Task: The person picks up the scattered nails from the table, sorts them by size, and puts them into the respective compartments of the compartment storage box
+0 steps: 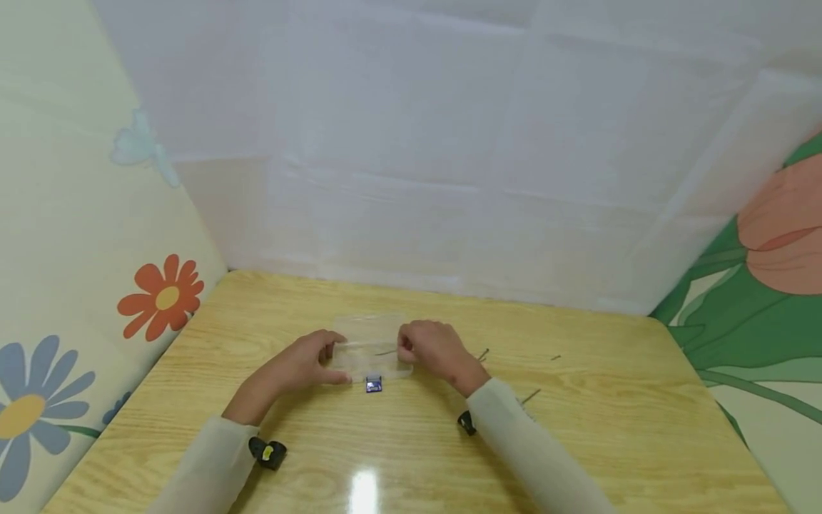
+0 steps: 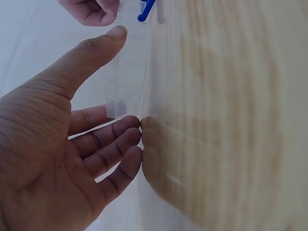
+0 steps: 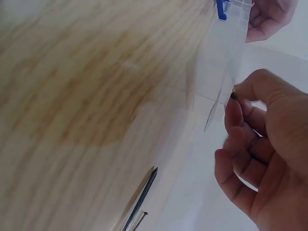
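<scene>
A clear plastic box (image 1: 372, 350) with a blue latch (image 1: 374, 384) lies open on the wooden table (image 1: 411, 457). My left hand (image 1: 335, 359) holds the box's left end between thumb and fingers. In the left wrist view the left hand (image 2: 126, 79) has its thumb on the box (image 2: 126, 91) edge, and the latch (image 2: 147, 10) shows beyond. My right hand (image 1: 403, 351) pinches a thin nail (image 1: 385, 352) over the box's right end. The right wrist view shows the right hand (image 3: 235, 96) gripping the nail's head (image 3: 233, 95) beside the box (image 3: 221, 62).
Loose nails (image 1: 530, 396) lie on the table to the right of my right forearm, with more at the far right (image 1: 483, 355) and in the right wrist view (image 3: 142, 202). Flowered panels stand at both sides, and a white wall (image 1: 411, 178) closes the back.
</scene>
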`<state>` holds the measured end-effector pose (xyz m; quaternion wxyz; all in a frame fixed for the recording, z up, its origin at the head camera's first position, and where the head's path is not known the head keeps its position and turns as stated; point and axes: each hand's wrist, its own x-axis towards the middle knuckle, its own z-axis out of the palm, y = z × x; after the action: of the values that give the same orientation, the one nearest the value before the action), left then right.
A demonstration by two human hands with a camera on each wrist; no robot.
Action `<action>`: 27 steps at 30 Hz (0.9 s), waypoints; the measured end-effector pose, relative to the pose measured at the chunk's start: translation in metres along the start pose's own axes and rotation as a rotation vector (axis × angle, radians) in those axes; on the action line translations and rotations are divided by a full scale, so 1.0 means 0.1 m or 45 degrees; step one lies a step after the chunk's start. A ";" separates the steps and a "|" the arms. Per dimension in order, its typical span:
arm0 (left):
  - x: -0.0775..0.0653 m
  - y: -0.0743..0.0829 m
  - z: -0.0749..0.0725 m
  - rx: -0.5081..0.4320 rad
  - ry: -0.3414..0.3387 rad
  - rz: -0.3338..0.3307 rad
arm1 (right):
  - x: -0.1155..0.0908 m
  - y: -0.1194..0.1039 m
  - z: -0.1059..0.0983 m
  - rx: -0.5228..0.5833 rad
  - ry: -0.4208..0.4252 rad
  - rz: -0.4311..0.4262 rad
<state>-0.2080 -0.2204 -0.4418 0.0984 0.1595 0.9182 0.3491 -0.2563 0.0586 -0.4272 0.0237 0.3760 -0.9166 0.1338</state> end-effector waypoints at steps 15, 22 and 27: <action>0.00 0.00 0.01 -0.025 -0.012 0.001 | -0.20 0.01 -0.09 -0.024 0.047 0.013; 0.01 -0.01 0.00 -0.018 -0.010 0.006 | -0.33 -0.05 -0.17 -0.074 0.035 -0.015; 0.01 -0.02 0.00 -0.007 -0.012 0.011 | -0.46 -0.06 -0.23 -0.103 0.041 -0.028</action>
<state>-0.2092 -0.2213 -0.4434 0.1014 0.1649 0.9161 0.3512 -0.2201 0.0918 -0.4099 0.0549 0.3824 -0.9166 0.1023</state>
